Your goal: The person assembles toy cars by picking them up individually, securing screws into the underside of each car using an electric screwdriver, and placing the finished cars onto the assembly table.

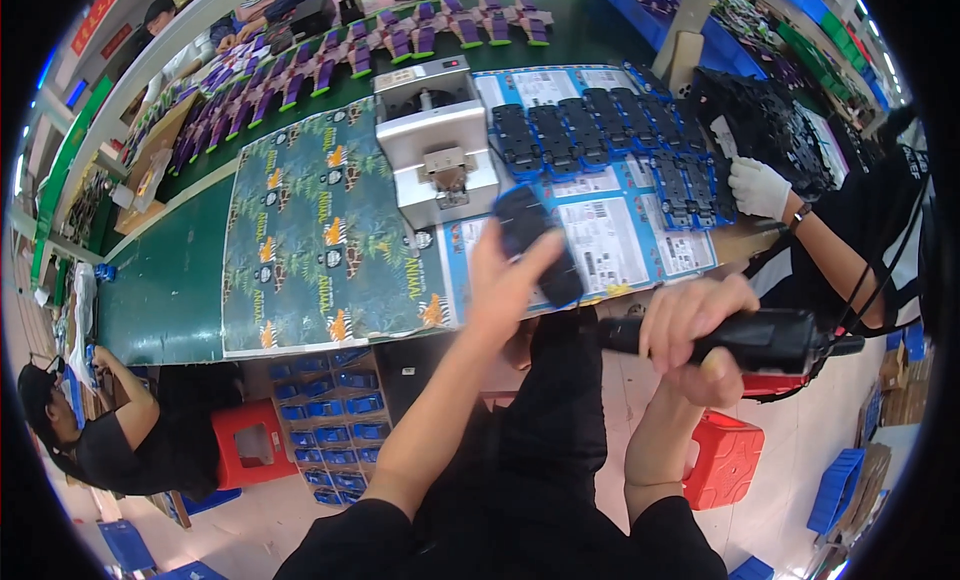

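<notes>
My left hand [497, 285] grips a black toy car base with a blue edge [545, 248], held tilted above the table's front edge. My right hand [695, 330] is wrapped round a black electric screwdriver [775, 342], which lies almost level with its tip end toward the car base. Tool and car base are apart. Just beyond my left hand stands a silver and white screw feeder [432, 145]. Several like car bases [560, 138] lie in rows to the right of the feeder, on printed card sheets [600, 242].
A co-worker's white-gloved hand [758, 187] is at the right, beside a heap of black parts [765, 115]. Purple and green parts [325, 65] line the far side. Left below sits another person by a red stool [252, 445]. A box of blue parts [335, 420] stands under the table.
</notes>
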A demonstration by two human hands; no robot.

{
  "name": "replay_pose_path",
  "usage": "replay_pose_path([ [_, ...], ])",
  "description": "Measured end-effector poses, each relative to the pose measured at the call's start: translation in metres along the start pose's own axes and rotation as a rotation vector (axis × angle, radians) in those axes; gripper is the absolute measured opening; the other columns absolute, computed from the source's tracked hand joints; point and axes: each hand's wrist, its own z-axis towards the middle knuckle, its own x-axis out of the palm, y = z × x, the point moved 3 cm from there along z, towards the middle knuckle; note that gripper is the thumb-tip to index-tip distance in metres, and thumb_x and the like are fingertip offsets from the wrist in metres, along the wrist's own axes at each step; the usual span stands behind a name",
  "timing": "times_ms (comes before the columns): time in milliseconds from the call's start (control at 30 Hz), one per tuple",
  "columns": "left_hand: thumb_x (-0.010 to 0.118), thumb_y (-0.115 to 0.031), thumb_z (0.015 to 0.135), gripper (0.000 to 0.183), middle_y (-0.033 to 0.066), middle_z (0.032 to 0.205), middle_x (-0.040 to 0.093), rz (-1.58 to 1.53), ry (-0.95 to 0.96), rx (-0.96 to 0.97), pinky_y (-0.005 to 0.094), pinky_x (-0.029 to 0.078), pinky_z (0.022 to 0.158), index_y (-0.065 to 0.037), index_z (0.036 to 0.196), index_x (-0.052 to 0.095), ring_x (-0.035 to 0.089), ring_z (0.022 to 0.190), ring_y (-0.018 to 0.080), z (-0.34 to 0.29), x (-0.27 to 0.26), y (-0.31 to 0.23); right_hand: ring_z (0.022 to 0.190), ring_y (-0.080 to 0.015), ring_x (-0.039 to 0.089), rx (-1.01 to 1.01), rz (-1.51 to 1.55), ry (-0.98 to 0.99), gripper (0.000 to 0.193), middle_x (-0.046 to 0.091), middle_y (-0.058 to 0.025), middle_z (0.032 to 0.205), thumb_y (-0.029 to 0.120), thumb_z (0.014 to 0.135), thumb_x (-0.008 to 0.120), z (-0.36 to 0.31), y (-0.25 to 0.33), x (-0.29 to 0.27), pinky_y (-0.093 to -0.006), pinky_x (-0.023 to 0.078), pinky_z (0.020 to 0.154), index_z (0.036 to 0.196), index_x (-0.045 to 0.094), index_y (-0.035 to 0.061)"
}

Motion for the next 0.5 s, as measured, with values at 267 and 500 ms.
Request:
replay_pose_path([
  [267, 0.063, -0.022, 0.096, 0.028, 0.0122, 0.105, 0.066, -0.372, -0.276, -0.088, 0.0411, 0.061, 0.072, -0.006, 0.117, 0.052, 0.069, 0.09, 0.0241, -0.031, -0.126, -0.039, 0.053, -0.0178, 0.049, -0.071, -0.063, -0.114, 0.008, 0.048, -0.006, 0.065, 0.009, 0.091, 0.056, 0.088, -0.103, 0.06, -0.0338, 0.045, 0.056, 0.092, 0.051, 0.0033],
  [500, 0.063, -0.024, 0.097, 0.025, 0.0139, 0.098, 0.069, -0.23, -0.185, -0.058, 0.0363, 0.06, 0.068, -0.003, 0.109, 0.058, 0.071, 0.076, 0.022, -0.025, -0.144, -0.032, 0.046, -0.0079, 0.055, -0.061, -0.308, -0.133, 0.014, 0.059, -0.0024, 0.059, 0.002, 0.082, 0.075, 0.117, -0.155, 0.095, -0.0218, 0.043, 0.045, 0.079, 0.061, 0.0014],
])
